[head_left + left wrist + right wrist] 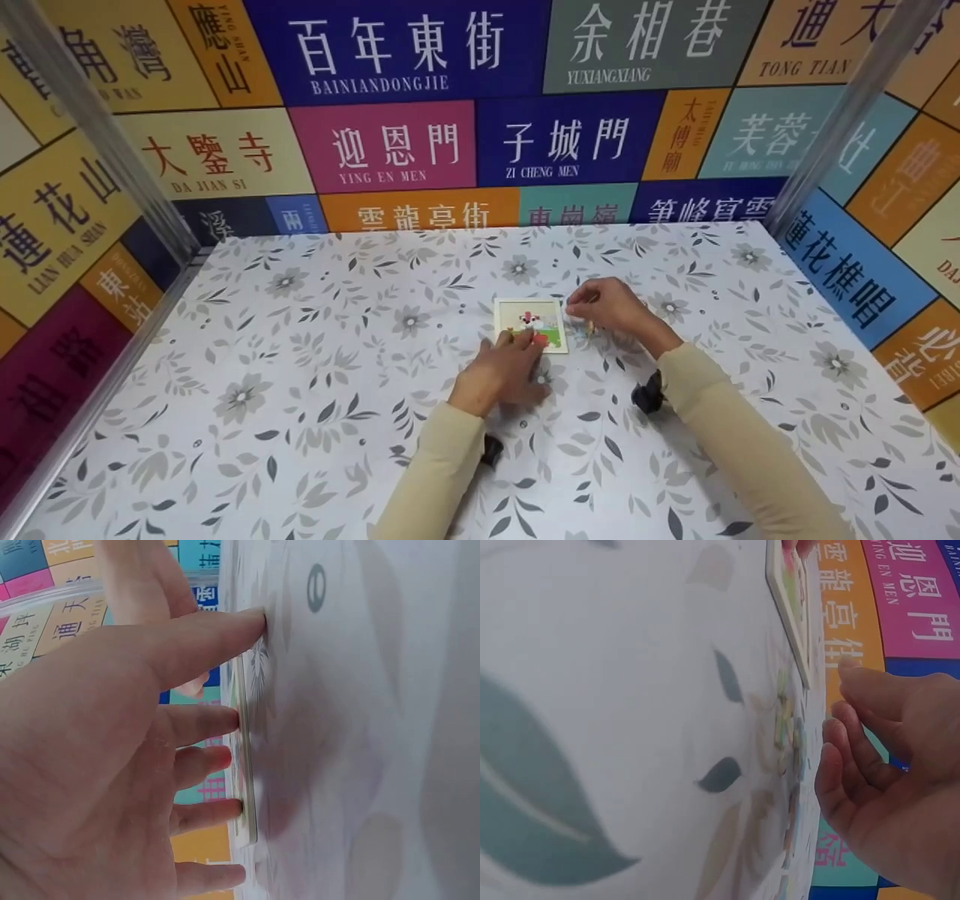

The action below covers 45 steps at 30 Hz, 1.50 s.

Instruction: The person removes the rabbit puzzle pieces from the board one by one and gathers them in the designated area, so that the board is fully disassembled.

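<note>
Steady the board with the spread left hand; the right hand, whether pinching anything I can't tell, shouldn't nudge the pieces.

- I see the flat picture tray: its pale, smooth edge looks like wood or thick card, I cannot tell which.
- The table cover seems smooth.
- The sleeves look like matt cloth.
- The corner post is glossy.

Cream-bordered picture board, green and red inside; white tabletop, grey floral print
</note>
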Tool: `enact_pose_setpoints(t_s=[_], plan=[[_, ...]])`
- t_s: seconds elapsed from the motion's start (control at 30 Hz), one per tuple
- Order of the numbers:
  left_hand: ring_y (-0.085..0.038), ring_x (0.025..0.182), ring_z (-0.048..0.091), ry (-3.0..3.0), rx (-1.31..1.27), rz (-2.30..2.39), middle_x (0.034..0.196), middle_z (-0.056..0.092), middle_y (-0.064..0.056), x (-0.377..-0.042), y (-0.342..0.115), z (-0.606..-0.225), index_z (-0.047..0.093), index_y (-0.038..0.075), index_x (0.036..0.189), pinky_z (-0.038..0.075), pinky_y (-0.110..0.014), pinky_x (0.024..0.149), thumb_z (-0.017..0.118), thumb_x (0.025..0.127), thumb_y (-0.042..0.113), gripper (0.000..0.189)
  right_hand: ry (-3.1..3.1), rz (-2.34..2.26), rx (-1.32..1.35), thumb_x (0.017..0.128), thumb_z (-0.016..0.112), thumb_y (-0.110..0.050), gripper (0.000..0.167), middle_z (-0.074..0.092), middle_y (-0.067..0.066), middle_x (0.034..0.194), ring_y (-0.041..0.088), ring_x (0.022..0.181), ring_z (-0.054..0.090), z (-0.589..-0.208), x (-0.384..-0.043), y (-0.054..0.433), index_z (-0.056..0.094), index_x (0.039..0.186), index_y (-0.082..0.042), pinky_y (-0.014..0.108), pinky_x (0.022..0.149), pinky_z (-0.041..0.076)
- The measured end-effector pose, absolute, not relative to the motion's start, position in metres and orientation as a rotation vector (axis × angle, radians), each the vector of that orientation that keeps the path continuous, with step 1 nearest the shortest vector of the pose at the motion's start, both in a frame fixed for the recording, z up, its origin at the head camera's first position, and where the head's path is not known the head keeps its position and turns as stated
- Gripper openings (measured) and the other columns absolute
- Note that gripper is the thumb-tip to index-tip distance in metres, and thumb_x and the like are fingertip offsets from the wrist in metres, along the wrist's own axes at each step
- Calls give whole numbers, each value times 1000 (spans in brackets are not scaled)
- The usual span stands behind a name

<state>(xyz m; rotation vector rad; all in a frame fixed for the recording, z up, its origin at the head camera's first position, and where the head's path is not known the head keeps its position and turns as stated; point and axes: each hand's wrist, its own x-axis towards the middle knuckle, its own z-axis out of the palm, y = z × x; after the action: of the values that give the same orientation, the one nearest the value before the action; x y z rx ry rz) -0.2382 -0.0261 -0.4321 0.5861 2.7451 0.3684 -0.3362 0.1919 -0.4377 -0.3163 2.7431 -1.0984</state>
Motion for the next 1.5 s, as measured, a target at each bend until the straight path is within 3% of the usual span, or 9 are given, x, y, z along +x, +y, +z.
enact_pose_setpoints(t_s=[0.13, 0.57, 0.93, 1.5], plan=[[-30, 155, 20, 2752, 626, 354, 168, 23, -5, -239, -23, -433, 34, 17, 158, 18, -60, 124, 64, 94, 42, 75, 2714, -1138, -331, 97, 68, -25, 22, 70, 12, 106, 21, 81, 61, -437, -340, 182, 72, 111, -9, 28, 66, 49], [-33, 154, 23, 2759, 678, 344, 167, 27, -2, -236, -16, -440, 31, 21, 159, 19, -58, 125, 63, 95, 47, 75, 2645, -1134, -443, 97, 67, -19, 20, 72, 14, 114, 27, 107, 65, -448, -347, 147, 74, 110, -6, 41, 95, 51], [-33, 156, 16, 2723, 609, 339, 169, 22, -2, -237, -16, -441, 24, 23, 161, 17, -57, 125, 62, 95, 51, 81, 2537, -1077, -399, 98, 64, -16, 23, 70, 14, 121, 27, 115, 64, -449, -348, 146, 71, 118, -6, 44, 103, 50], [-30, 157, 14, 2716, 588, 330, 169, 21, -1, -240, -11, -438, 27, 22, 160, 15, -56, 126, 60, 95, 52, 79, 2496, -1016, -362, 100, 59, -16, 26, 68, 11, 127, 25, 117, 60, -443, -352, 146, 69, 124, -10, 45, 109, 45]])
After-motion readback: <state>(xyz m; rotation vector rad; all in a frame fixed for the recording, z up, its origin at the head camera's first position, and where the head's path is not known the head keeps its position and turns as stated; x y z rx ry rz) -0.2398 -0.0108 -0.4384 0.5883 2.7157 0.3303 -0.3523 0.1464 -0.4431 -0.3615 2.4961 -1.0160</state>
